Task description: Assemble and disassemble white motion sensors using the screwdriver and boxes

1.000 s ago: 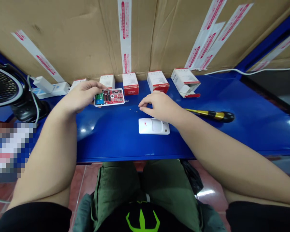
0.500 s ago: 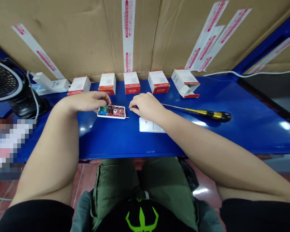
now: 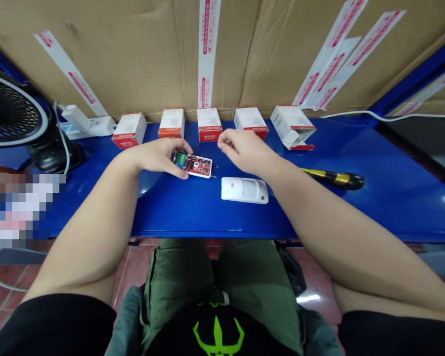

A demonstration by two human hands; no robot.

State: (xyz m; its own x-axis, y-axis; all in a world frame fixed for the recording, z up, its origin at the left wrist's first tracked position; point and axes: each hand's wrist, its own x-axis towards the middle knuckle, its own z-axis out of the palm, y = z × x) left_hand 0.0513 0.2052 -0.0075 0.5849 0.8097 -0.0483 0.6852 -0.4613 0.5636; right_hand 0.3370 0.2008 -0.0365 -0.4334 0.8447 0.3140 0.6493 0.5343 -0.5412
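Note:
My left hand (image 3: 159, 154) rests on the blue shelf (image 3: 356, 207) and grips the left end of an opened white device base with a red circuit board (image 3: 193, 165). My right hand (image 3: 243, 146) hovers just right of the board, fingers pinched together; what they hold is too small to make out. A white sensor cover (image 3: 244, 190) lies face up near the front edge, below my right wrist. A yellow and black screwdriver (image 3: 333, 178) lies behind my right forearm, its tip hidden.
Several small red and white boxes (image 3: 209, 124) line the cardboard back wall; the rightmost one (image 3: 292, 127) is open. A black fan (image 3: 11, 113) and a white power strip (image 3: 85, 126) stand at the left. A white cable (image 3: 393, 116) runs along the right.
My left hand set the circuit board down and slid it a little right. My right hand lifted from the shelf surface to above the board's right end, uncovering the white cover.

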